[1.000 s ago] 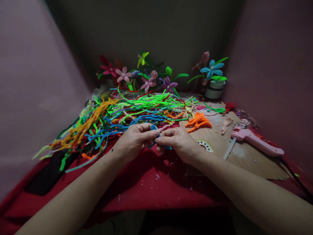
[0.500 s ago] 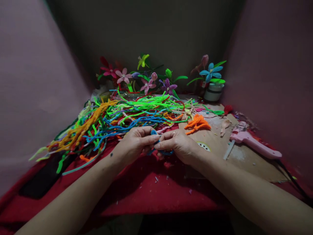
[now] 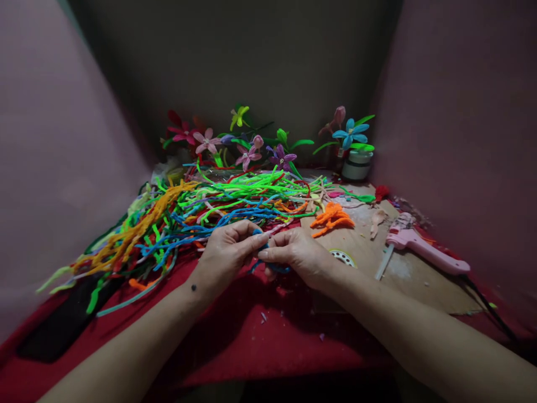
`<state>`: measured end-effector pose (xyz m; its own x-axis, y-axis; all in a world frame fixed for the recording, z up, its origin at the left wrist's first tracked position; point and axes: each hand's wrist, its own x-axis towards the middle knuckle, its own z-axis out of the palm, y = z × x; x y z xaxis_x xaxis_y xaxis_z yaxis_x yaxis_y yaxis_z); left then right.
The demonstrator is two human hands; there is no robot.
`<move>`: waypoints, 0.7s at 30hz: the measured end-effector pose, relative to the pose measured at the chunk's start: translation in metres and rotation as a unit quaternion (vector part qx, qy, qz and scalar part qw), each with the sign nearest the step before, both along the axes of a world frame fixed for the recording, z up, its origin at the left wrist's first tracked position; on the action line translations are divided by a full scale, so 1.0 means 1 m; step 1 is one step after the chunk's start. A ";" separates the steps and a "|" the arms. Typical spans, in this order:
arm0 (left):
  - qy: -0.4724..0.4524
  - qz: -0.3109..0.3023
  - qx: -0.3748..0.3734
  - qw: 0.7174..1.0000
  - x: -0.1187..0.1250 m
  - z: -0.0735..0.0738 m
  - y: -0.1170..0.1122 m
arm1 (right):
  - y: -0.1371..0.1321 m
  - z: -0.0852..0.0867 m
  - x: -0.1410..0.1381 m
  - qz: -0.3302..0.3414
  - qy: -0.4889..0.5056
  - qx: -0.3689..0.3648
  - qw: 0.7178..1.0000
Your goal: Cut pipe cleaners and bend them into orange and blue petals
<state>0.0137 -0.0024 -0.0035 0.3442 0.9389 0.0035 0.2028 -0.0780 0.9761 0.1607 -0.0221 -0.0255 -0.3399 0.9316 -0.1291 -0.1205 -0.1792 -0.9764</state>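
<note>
From the head camera, the left hand (image 3: 229, 249) and right hand (image 3: 296, 254) meet fingertip to fingertip, both pinching a blue pipe cleaner (image 3: 268, 264) just above the red-covered counter (image 3: 260, 330). A heap of coloured pipe cleaners (image 3: 201, 210) lies just behind; a pink glue gun (image 3: 423, 251) rests well to the right.

No text, label, brand, number or sign can be read anywhere in the frame; the small round white and green disc (image 3: 343, 257) right of centre bears marks around its rim, but they are too small and blurred to make out
</note>
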 end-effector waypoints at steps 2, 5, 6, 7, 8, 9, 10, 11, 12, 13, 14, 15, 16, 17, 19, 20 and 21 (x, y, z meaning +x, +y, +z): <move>0.021 0.024 0.032 0.999 0.002 0.002 -0.002 | -0.001 0.003 -0.002 0.003 -0.002 -0.005 1.000; 0.028 0.042 0.040 0.998 0.002 0.003 -0.004 | -0.004 0.008 -0.005 0.004 -0.009 -0.002 1.000; 0.030 0.046 0.047 0.997 0.002 0.003 -0.005 | -0.005 0.009 -0.007 0.003 -0.018 0.000 1.000; 0.038 0.052 0.066 0.996 0.002 0.003 -0.005 | -0.005 0.010 -0.008 0.001 -0.027 0.000 1.000; 0.054 0.065 0.101 0.991 0.002 0.002 -0.006 | -0.006 0.011 -0.009 -0.003 -0.036 -0.002 0.999; 0.077 0.080 0.144 0.983 0.003 0.001 -0.006 | -0.006 0.011 -0.010 -0.006 -0.042 -0.007 0.999; 0.098 0.095 0.183 0.974 0.003 0.001 -0.007 | -0.006 0.011 -0.010 -0.008 -0.045 -0.014 0.999; 0.111 0.105 0.206 0.967 0.003 0.000 -0.007 | -0.006 0.011 -0.011 -0.010 -0.045 -0.019 0.999; 0.114 0.110 0.209 0.965 0.004 0.000 -0.007 | -0.006 0.010 -0.011 -0.012 -0.042 -0.020 0.999; 0.108 0.109 0.192 0.969 0.004 0.000 -0.006 | -0.006 0.010 -0.010 -0.013 -0.037 -0.017 0.999; 0.093 0.100 0.160 0.977 0.003 0.001 -0.005 | -0.006 0.009 -0.010 -0.013 -0.031 -0.013 0.999; 0.074 0.085 0.123 0.986 0.002 0.001 -0.004 | -0.005 0.007 -0.009 -0.014 -0.024 -0.008 1.000; 0.053 0.066 0.088 0.993 0.001 0.002 -0.002 | -0.004 0.006 -0.008 -0.015 -0.018 -0.002 1.000; 0.033 0.046 0.060 0.997 -0.001 0.003 0.001 | -0.004 0.005 -0.007 -0.016 -0.012 0.003 1.000; 0.001 0.012 0.029 1.000 -0.005 0.003 0.005 | -0.002 0.003 -0.005 -0.018 0.001 0.015 1.000; -0.008 0.000 0.022 1.000 -0.007 0.004 0.007 | -0.002 0.003 -0.004 -0.019 0.005 0.021 1.000; -0.011 -0.007 0.018 1.000 -0.008 0.004 0.008 | -0.002 0.003 -0.003 -0.021 0.007 0.025 0.999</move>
<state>0.0054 0.0060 0.0008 0.3568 0.9331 0.0449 0.1802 -0.1159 0.9768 0.1578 -0.0239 -0.0226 -0.3023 0.9500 -0.0777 -0.1402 -0.1250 -0.9822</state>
